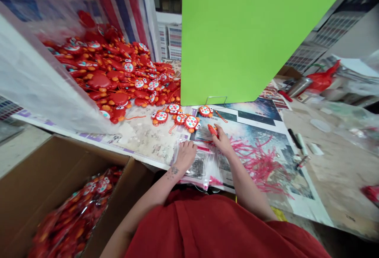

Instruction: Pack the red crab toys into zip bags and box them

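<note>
My right hand [222, 143] is closed around a red and orange crab-shaped toy [212, 130], held edge-on above the table. Clear zip bags [199, 166] with pink seal strips lie near the table's front edge. My left hand [186, 156] rests at the top of these bags, its fingers curled on the plastic at the mouth. Just beyond my hands are several loose crab toys, among them one [192, 122] with a white dotted face turned up and another [205, 111] by the green panel.
A striped sack [124, 11] spills a heap of crab toys [118, 76] at left. Below it, a cardboard box [130, 179] contains bagged toys. A green panel [237, 37] stands ahead. Pink plastic strips [260, 163] and a black marker [295, 138] lie right.
</note>
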`<state>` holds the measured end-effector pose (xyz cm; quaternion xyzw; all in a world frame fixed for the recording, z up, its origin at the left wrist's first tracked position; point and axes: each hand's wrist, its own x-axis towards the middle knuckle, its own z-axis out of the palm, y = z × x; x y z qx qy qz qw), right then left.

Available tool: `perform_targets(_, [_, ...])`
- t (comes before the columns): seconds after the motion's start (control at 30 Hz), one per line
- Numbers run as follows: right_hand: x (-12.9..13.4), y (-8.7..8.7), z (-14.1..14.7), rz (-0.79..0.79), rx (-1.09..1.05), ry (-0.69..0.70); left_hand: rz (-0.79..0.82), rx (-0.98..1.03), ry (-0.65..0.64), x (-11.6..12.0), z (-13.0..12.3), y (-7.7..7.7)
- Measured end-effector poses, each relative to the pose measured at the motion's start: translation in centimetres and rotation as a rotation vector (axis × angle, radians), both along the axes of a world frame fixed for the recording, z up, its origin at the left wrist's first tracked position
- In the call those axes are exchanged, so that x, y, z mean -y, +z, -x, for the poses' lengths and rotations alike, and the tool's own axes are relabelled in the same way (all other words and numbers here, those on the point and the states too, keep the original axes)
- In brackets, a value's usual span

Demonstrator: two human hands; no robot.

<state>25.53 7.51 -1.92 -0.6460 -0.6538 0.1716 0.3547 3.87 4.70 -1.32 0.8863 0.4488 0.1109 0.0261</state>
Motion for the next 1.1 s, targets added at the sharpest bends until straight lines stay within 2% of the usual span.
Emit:
perform_targets(0.17, [0.7,-0.5,-1.4,0.013,-0.136,-0.116,0.035,0.193,-0.038,0.4,0.2,-1.9])
perform_targets(0.27, [1.0,-0.6,-1.3,-0.002,-0.296,-0.116,0.076,0.305,-0.030,0.3,0.2,-2.4])
perform_targets(0.33, [1.5,-0.3,-1.0,0.001,-0.493,-0.045,0.118,0.377,0.002,0.2,0.2,-2.5])
perform_targets(0.43, [2.4,1.0,-0.6,0.085,-0.780,0.110,0.180,0.457,0.032,0.1,0.4,-2.3])
perform_targets(0.57, [3.5,3.1,0.1,0.220,-0.934,0.340,0.159,0.495,0.026,0.0,0.5,-2.1])
perform_targets(0.63, [3.5,3.6,0.8,0.228,-0.950,0.373,0.129,0.452,0.004,0.1,0.4,-2.0])
perform_targets(0.7, [3.1,3.4,1.7,0.195,-0.941,0.317,0.090,0.380,-0.036,0.1,0.4,-2.1])
perform_targets(0.8, [2.2,2.2,2.9,0.197,-0.829,0.217,-0.001,0.304,-0.101,0.3,0.5,-2.4])
perform_targets(0.87, [1.6,1.2,3.2,0.236,-0.705,0.204,-0.055,0.290,-0.110,0.3,0.6,-2.6])
perform_targets(0.97, [1.2,0.1,3.4,0.181,-0.548,0.240,-0.108,0.303,-0.069,0.3,0.8,-2.8])
perform_targets(1.1, [1.2,0.1,3.8,0.101,-0.386,0.272,-0.139,0.415,0.015,0.3,1.1,-2.5])
